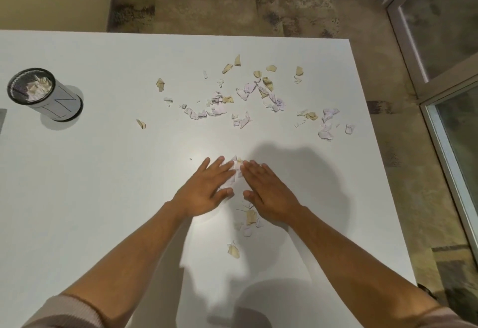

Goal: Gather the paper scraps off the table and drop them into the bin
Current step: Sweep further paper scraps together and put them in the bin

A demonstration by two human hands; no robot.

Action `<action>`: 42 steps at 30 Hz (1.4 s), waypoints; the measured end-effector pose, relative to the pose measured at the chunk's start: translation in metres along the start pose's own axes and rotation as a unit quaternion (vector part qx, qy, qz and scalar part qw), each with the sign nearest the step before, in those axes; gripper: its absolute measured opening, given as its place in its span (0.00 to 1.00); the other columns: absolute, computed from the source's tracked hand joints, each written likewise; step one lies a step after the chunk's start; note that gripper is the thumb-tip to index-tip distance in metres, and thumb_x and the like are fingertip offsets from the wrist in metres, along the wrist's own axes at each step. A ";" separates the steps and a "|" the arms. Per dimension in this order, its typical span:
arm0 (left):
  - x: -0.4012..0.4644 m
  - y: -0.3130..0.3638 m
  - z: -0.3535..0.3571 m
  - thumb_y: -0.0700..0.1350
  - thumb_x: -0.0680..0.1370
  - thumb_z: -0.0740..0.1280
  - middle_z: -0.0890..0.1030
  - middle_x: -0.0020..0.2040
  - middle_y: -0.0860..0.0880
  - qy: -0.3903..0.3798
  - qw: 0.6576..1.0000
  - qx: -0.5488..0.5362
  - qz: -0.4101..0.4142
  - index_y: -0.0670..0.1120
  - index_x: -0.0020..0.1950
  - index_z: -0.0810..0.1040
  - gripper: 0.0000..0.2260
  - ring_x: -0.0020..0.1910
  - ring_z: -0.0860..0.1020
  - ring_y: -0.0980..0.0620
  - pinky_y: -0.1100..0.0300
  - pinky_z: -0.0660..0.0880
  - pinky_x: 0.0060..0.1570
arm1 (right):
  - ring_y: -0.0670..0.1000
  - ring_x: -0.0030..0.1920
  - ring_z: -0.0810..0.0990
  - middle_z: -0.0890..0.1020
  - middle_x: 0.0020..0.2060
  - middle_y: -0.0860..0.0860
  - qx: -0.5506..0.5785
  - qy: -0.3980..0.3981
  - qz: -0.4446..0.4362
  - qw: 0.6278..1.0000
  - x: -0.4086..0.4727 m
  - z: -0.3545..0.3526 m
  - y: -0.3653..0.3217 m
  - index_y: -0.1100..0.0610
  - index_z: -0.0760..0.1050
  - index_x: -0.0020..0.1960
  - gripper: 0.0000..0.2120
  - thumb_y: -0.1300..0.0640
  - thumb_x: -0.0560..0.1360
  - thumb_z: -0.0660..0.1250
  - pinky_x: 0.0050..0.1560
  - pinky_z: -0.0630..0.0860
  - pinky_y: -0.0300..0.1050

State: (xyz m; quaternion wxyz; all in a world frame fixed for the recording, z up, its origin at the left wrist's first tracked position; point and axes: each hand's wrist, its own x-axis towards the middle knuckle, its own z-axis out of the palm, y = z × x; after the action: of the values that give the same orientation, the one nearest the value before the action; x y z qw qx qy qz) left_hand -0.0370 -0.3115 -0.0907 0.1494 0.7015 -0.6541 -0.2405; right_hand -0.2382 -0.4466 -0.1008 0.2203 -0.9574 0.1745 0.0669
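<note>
Several white and tan paper scraps [245, 95] lie scattered across the far half of the white table [103, 198]. My left hand [207, 189] and my right hand [266, 190] lie flat side by side with straight fingers, pressing a small heap of scraps [236, 166] between them. More scraps [249, 220] lie just behind my right hand, and one tan piece [233, 251] sits nearer to me. The bin [44, 95], a round mesh cup wrapped in white paper, stands at the table's left with scraps inside.
The table's right edge [375, 159] runs close to the scraps, with mottled floor beyond. A glass door frame [439, 120] stands at the right. A dark flat object [2, 120] pokes in at the left edge.
</note>
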 end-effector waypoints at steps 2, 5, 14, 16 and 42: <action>-0.014 0.009 0.007 0.56 0.82 0.58 0.61 0.78 0.50 0.008 1.000 -0.023 0.017 0.47 0.75 0.67 0.24 0.79 0.52 0.50 0.51 0.43 0.77 | 0.44 0.78 0.41 0.48 0.79 0.48 0.001 -0.011 -0.004 1.000 -0.016 0.003 -0.007 0.53 0.44 0.80 0.28 0.42 0.84 0.43 0.78 0.43 0.47; -0.034 0.021 0.015 0.51 0.82 0.62 0.66 0.76 0.49 0.020 0.998 -0.055 0.030 0.45 0.72 0.72 0.20 0.78 0.56 0.49 0.48 0.49 0.77 | 0.43 0.78 0.42 0.48 0.79 0.46 0.025 -0.022 -0.016 0.999 -0.037 0.005 -0.020 0.54 0.47 0.80 0.28 0.44 0.84 0.45 0.77 0.41 0.44; -0.073 0.048 0.021 0.57 0.78 0.67 0.70 0.73 0.52 0.117 0.985 -0.111 -0.057 0.48 0.72 0.71 0.25 0.76 0.60 0.55 0.51 0.58 0.76 | 0.41 0.76 0.48 0.59 0.77 0.48 0.055 0.025 0.042 0.997 -0.073 -0.001 -0.028 0.55 0.61 0.77 0.31 0.38 0.80 0.54 0.77 0.55 0.47; -0.073 0.052 0.022 0.66 0.75 0.64 0.57 0.79 0.51 0.057 0.991 -0.086 -0.083 0.49 0.78 0.60 0.37 0.79 0.49 0.54 0.55 0.46 0.76 | 0.43 0.77 0.44 0.52 0.78 0.47 0.039 0.018 0.081 0.996 -0.068 -0.006 -0.027 0.53 0.53 0.79 0.36 0.33 0.78 0.52 0.78 0.47 0.46; -0.084 0.115 0.037 0.51 0.71 0.75 0.65 0.69 0.50 -0.013 0.975 0.028 -0.219 0.58 0.73 0.63 0.33 0.58 0.69 0.43 0.53 0.75 0.50 | 0.56 0.59 0.68 0.67 0.68 0.53 -0.034 -0.047 0.166 0.984 -0.080 0.002 -0.094 0.43 0.60 0.74 0.33 0.46 0.73 0.71 0.48 0.76 0.46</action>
State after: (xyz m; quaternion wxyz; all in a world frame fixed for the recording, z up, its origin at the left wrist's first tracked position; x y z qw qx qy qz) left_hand -0.1565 -0.2356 -0.0489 0.0653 0.8283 -0.4929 -0.2581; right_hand -0.2784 -0.3418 -0.0490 0.1818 -0.9177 0.3181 0.1537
